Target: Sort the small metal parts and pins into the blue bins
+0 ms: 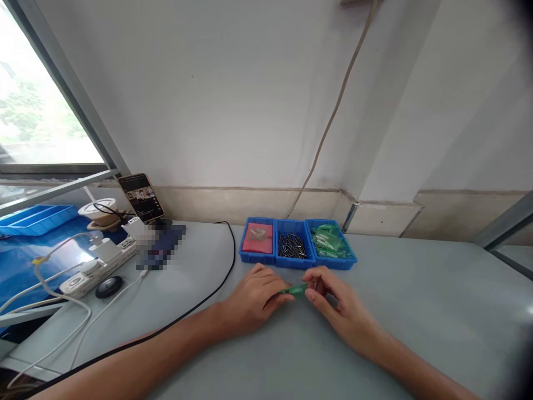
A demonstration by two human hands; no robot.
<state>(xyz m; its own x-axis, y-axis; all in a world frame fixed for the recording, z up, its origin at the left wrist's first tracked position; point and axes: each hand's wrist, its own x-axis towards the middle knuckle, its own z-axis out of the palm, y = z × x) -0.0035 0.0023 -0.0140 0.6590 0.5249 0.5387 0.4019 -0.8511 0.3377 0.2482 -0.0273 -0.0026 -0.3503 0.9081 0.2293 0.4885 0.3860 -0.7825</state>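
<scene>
One green piece (297, 290) points sideways, long axis left-to-right.

Green, I'm seeing green on the small piece (297, 290), and more green on the packets (328, 240)! Solid blue on all three bins (295, 264), flat red on the sheet (253, 247), dark silvery grey on the metal pins (291, 245), pale grey across my bench (416, 300), black down the cable (234, 250).
</scene>
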